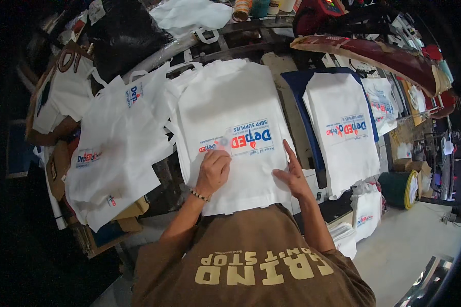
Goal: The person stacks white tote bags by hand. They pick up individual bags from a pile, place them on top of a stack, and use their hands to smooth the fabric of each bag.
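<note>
A stack of white cloth bags (225,97) with blue and red printing lies before me. My left hand (214,169) is closed, pinching a small translucent film (219,143) over the left part of the print on the top bag. My right hand (292,174) rests along that bag's right edge, index finger stretched out and thumb apart on the fabric. More printed white bags (107,184) lie spread at the left. Another stack (338,163) sits on a dark blue pad (297,84) at the right.
A black plastic sack (123,41), tubs (259,7) and a red machine (322,10) are along the back. A long padded red board (369,51) lies at back right. A green spool (396,190), cardboard boxes (417,169) and more white bags (366,215) are at the right.
</note>
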### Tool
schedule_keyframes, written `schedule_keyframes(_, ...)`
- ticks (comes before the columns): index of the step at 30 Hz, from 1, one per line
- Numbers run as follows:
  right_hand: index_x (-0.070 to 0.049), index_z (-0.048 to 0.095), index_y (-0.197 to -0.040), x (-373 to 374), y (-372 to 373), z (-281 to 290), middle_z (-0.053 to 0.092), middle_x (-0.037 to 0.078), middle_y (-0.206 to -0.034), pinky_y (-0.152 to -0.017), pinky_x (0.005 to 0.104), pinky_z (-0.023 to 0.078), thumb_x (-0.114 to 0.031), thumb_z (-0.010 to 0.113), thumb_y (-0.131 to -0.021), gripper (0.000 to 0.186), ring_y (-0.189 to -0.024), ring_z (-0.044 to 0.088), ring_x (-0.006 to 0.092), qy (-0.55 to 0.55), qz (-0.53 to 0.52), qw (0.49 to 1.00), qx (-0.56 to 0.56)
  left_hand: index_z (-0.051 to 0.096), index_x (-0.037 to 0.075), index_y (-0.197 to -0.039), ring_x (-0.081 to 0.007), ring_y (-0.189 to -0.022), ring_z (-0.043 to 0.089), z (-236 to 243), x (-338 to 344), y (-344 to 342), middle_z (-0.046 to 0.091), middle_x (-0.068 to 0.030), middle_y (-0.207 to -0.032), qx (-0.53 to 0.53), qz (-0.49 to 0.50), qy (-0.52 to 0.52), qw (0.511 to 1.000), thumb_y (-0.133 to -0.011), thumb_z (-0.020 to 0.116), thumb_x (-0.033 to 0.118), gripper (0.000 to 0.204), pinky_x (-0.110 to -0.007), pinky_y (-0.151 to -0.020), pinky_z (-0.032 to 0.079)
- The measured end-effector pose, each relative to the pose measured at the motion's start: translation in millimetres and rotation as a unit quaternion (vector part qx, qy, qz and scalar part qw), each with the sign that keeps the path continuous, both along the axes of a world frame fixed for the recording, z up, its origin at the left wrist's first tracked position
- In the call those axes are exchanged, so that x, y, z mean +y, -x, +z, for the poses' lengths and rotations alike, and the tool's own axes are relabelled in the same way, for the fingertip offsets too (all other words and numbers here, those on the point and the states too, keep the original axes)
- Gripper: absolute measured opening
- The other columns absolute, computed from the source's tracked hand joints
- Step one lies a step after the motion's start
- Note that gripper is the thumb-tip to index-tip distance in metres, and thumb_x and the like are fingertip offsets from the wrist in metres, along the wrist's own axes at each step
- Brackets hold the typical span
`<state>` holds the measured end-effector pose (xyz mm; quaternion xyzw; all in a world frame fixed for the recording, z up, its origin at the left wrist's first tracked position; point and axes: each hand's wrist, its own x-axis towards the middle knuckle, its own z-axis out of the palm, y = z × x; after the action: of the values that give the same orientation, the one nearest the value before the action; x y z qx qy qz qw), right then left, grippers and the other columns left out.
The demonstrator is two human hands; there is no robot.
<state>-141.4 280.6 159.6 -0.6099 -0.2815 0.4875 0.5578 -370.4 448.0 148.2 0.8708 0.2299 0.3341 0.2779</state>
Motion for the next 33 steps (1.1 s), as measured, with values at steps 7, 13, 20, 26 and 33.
schedule_keyframes(7, -0.011, 0.020, -0.159, 4.5, 3.4, 17.8, 0.023, 0.016, -0.163, -0.119, 0.0367, 0.023, 0.008, 0.066, -0.077, 0.096, -0.148, 0.025, 0.0248, 0.004, 0.005, 0.999, 0.032, 0.061, -0.001, -0.083, -0.0327, -0.086, 0.062, -2.6, -14.3, -3.9, 0.064, -0.0135, -0.089, -0.015, -0.068, 0.039, 0.997, -0.074, 0.063, -0.006, 0.010, -0.041, -0.078, 0.050)
schedule_keyframes(13, -0.011, 0.021, -0.159, 0.7, -1.2, 2.3, 0.022, 0.014, -0.163, -0.119, 0.0360, 0.022, 0.008, 0.066, -0.078, 0.094, -0.148, 0.025, 0.0246, 0.000, 0.006, 1.000, 0.009, 0.060, 0.000, -0.085, -0.0317, -0.086, 0.063, -0.5, -22.5, -9.6, 0.065, -0.0128, -0.091, -0.015, -0.055, 0.058, 0.997, -0.072, 0.065, -0.007, 0.016, -0.040, -0.077, 0.052)
schedule_keyframes(20, -0.009, 0.021, -0.159, 5.3, 1.3, 16.8, 0.023, 0.014, -0.163, -0.118, 0.0359, 0.023, 0.007, 0.066, -0.078, 0.094, -0.148, 0.025, 0.0244, 0.022, 0.011, 0.998, 0.057, 0.060, 0.001, -0.086, -0.0315, -0.087, 0.063, 4.4, -32.3, -12.3, 0.064, -0.0129, -0.091, 0.006, -0.125, 0.117, 0.985, -0.073, 0.064, -0.007, 0.015, -0.039, -0.077, 0.052)
schedule_keyframes(26, -0.009, 0.020, -0.159, 1.1, -0.8, 3.1, 0.026, 0.012, -0.161, -0.116, 0.0349, 0.028, 0.008, 0.066, -0.080, 0.093, -0.144, 0.031, 0.0222, -0.018, 0.016, 0.999, 0.037, 0.059, 0.001, -0.086, -0.0308, -0.087, 0.062, 7.9, -41.7, -17.5, 0.063, -0.0127, -0.090, -0.014, -0.145, 0.141, 0.979, -0.074, 0.063, -0.006, 0.015, -0.039, -0.077, 0.052)
schedule_keyframes(33, -0.010, 0.020, -0.159, 1.8, -2.8, 0.9, 0.027, 0.011, -0.161, -0.116, 0.0351, 0.027, 0.008, 0.066, -0.078, 0.096, -0.144, 0.031, 0.0220, 0.006, 0.016, 1.000, -0.007, 0.057, 0.001, -0.084, -0.0306, -0.081, 0.060, 17.2, -49.5, -21.2, 0.061, -0.0117, -0.085, 0.011, -0.229, 0.210, 0.950, -0.074, 0.063, -0.004, 0.012, -0.039, -0.073, 0.051)
